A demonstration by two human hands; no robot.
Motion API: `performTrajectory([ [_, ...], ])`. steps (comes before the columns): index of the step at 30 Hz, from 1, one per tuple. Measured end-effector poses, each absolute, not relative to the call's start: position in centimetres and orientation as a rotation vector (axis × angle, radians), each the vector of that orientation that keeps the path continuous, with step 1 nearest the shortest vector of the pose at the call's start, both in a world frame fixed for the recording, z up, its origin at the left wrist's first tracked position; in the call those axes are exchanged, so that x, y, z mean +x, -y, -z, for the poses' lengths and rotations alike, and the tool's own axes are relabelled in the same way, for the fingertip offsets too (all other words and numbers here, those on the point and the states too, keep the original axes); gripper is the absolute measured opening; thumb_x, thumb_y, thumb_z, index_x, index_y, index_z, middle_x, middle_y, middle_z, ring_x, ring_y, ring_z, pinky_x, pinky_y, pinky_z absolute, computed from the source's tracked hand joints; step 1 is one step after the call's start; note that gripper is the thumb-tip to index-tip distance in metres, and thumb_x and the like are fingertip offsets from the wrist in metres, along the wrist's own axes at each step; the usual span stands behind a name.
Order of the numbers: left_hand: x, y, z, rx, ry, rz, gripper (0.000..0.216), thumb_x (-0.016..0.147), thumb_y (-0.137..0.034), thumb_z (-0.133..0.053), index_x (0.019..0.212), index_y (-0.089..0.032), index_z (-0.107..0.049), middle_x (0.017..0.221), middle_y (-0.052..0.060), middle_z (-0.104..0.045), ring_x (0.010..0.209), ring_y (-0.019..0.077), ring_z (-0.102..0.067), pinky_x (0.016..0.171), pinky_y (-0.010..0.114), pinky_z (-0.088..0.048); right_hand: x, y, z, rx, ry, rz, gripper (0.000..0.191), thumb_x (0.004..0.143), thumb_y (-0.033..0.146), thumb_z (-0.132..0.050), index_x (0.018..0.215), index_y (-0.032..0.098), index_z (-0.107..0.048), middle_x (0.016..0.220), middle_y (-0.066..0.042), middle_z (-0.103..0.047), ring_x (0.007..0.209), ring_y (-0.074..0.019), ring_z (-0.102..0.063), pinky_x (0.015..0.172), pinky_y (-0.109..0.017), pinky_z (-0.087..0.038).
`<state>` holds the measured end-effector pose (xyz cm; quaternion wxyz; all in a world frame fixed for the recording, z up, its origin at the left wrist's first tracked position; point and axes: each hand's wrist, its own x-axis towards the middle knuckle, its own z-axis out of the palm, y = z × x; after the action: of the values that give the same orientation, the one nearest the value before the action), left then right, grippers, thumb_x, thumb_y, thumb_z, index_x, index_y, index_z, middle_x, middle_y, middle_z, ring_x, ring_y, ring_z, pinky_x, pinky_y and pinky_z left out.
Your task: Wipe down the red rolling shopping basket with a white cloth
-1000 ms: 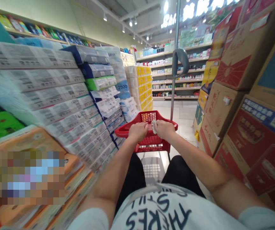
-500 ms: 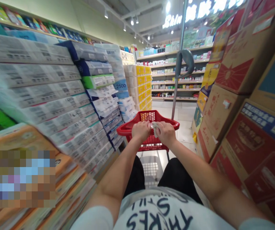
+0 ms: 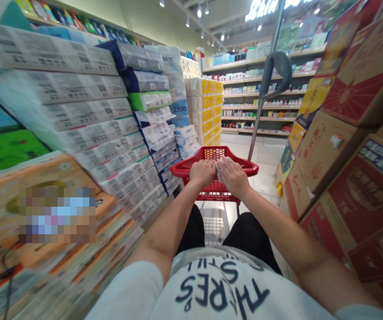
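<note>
In front of my body, my left hand (image 3: 203,172) is closed at the near side of a red plastic shopping cart (image 3: 177,170), fingers curled over its handle. My right hand (image 3: 234,175) lies right beside it, its fingertips meeting the left hand. Between the right hand's fingers and palm shows a crumpled whitish tissue (image 3: 218,172), mostly covered. The right fingers are fairly straight and close together over it. Through the cart's mesh, no goods can be made out. A grey pole with a loop handle (image 3: 276,74) rises at the cart's right rim.
Stacked wrapped paper packs (image 3: 91,106) line the left side, with orange packs (image 3: 68,178) nearer. Yellow-and-white packs (image 3: 211,106) stand farther on. Cardboard cartons (image 3: 331,146) are piled on the right. Ahead, pale floor tiles (image 3: 265,155) lead to stocked shelves (image 3: 258,106).
The view has turned slightly left and down, so the cart and shelves sit farther right. My right fingers have straightened over the tissue, which shows less. My left hand keeps its grip.
</note>
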<state>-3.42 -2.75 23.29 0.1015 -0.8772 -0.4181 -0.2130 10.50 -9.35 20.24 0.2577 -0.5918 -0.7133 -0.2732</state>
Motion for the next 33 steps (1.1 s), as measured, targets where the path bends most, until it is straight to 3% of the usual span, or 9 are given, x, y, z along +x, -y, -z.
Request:
performTrajectory([
  [6,-3.5,3.1,-23.2,-2.595,1.195,0.677,0.038,0.099,-0.034,-0.028,0.101,-0.020,-0.063,0.103,0.006,-0.069,0.097,0.0214,-0.060,0.082,0.033,-0.040,9.7,9.2,-21.7,-1.925,1.794,0.506,0.045,0.099,0.034,-0.026,0.132,0.016,-0.050,0.116,-0.013,-0.063,0.098,-0.0226,-0.060,0.088,-0.033,-0.042],
  [12,-3.5,3.5,-23.2,-2.578,1.222,0.638,0.040,0.099,-0.033,-0.027,0.095,-0.018,-0.064,0.102,0.008,-0.069,0.097,0.0215,-0.060,0.082,0.033,-0.041,8.5,9.7,-21.0,-1.769,1.834,0.737,0.044,0.098,0.031,-0.028,0.135,0.016,-0.049,0.130,-0.014,-0.055,0.118,-0.0268,-0.048,0.099,-0.039,-0.033],
  [17,-3.5,3.7,-23.1,-2.580,1.214,0.674,0.039,0.099,-0.033,-0.028,0.102,-0.019,-0.063,0.106,0.007,-0.068,0.098,0.0209,-0.060,0.083,0.034,-0.041,8.8,9.1,-22.4,-1.942,1.825,0.582,0.046,0.098,0.034,-0.028,0.098,0.009,-0.068,0.097,-0.016,-0.067,0.091,-0.0246,-0.059,0.085,-0.035,-0.042],
  [20,-3.5,3.7,-22.9,-2.563,1.219,0.682,0.037,0.099,-0.032,-0.029,0.101,-0.019,-0.064,0.106,0.007,-0.068,0.098,0.0209,-0.060,0.082,0.034,-0.041,8.7,8.8,-22.0,-1.804,1.846,0.682,0.043,0.098,0.027,-0.029,0.111,0.005,-0.064,0.116,-0.020,-0.063,0.110,-0.0284,-0.055,0.095,-0.040,-0.040],
  [23,-3.6,3.7,-22.7,-2.545,1.195,0.687,0.036,0.099,-0.031,-0.030,0.096,-0.018,-0.064,0.102,0.007,-0.069,0.094,0.0210,-0.061,0.079,0.034,-0.042,9.2,9.0,-20.9,-1.564,1.885,0.745,0.042,0.097,0.023,-0.030,0.126,0.005,-0.056,0.134,-0.017,-0.054,0.127,-0.0266,-0.043,0.106,-0.042,-0.032],
  [28,-3.5,3.9,-22.6,-2.549,1.170,0.712,0.036,0.099,-0.034,-0.030,0.098,-0.019,-0.063,0.102,0.007,-0.069,0.094,0.0203,-0.061,0.078,0.033,-0.042,10.4,8.5,-20.8,-1.584,1.884,0.583,0.040,0.097,0.026,-0.031,0.108,0.009,-0.066,0.106,-0.014,-0.068,0.109,-0.0252,-0.056,0.101,-0.039,-0.039],
  [33,-3.4,3.9,-22.5,-2.543,1.180,0.740,0.037,0.099,-0.034,-0.029,0.097,-0.019,-0.063,0.102,0.007,-0.069,0.095,0.0213,-0.061,0.078,0.034,-0.042,10.0,8.8,-20.6,-1.672,1.716,0.671,0.045,0.093,0.023,-0.035,0.133,0.005,-0.048,0.134,-0.019,-0.052,0.120,-0.0291,-0.048,0.100,-0.042,-0.039],
])
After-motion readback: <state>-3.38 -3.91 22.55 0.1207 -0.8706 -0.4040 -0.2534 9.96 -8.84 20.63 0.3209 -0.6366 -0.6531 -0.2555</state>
